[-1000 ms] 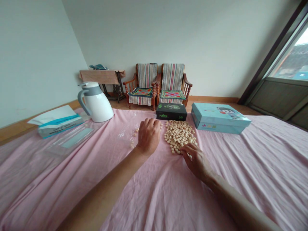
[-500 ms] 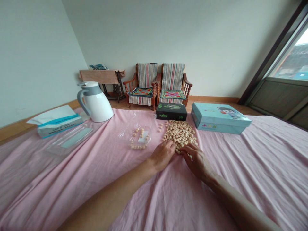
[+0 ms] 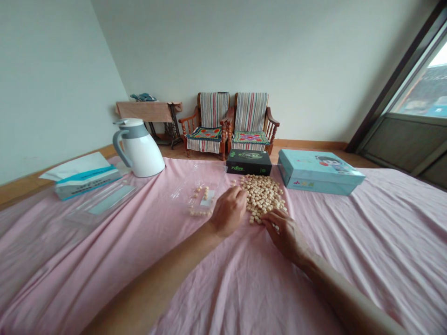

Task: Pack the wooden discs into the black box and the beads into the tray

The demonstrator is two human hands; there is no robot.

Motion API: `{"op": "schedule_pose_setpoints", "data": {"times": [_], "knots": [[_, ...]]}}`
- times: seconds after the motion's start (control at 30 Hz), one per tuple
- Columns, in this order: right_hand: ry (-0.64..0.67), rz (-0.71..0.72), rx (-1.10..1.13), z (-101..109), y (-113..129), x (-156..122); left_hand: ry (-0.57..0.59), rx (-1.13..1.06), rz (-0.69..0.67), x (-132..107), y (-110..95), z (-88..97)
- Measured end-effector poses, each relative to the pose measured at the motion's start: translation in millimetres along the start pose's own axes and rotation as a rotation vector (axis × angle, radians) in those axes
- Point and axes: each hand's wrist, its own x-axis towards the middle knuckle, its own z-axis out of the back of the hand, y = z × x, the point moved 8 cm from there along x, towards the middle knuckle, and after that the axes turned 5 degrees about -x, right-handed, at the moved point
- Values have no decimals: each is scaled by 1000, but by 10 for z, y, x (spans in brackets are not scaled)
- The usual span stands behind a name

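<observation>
A heap of small round beige pieces [image 3: 263, 193], like wooden beads, lies on the pink cloth in front of me. My left hand [image 3: 228, 211] is at the heap's left edge, its fingers curled and closed; whatever they hold is hidden. At the near right edge of the heap rests my right hand [image 3: 284, 232], fingers bent together against the pieces, with a few pale ones showing beneath it. Left of my left hand stands a clear plastic box [image 3: 178, 190], with several of the same pieces and a white label inside. My left hand partly covers its right side.
Behind the heap is a black box [image 3: 248, 163]; a light-blue box [image 3: 319, 172] sits to its right. A white thermos jug [image 3: 143, 151], a tissue pack [image 3: 87, 179] and a clear plastic lid [image 3: 104, 202] are at left on the pink cloth [image 3: 366, 246]. Two armchairs stand beyond.
My left hand has moved left and away from me, from the heap's near edge to its left side beside the plastic box. My right hand has stayed almost still.
</observation>
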Motion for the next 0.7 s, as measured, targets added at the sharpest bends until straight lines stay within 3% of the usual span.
{"op": "schedule_pose_setpoints", "data": {"times": [0.1,0.2,0.27,0.33,0.4,0.47,0.57,0.7], "knots": [[-5,1,3,-4,5,-3,-208,151,63,97,144,436],[7,2,13,-14,16,-5,-309,162,76,103,185,605],[11,5,18,-15,24,-5,-237,94,34,86,129,464],[12,9,24,-14,28,-5,-59,39,13,58,63,156],[9,16,29,-13,27,-6,124,41,65,9,61,-184],[4,21,31,-14,22,-7,225,69,133,-35,112,-426],[-3,21,29,-15,9,-7,248,80,168,-54,207,-585],[6,9,29,-20,-1,-5,225,50,170,-63,329,-628]]}}
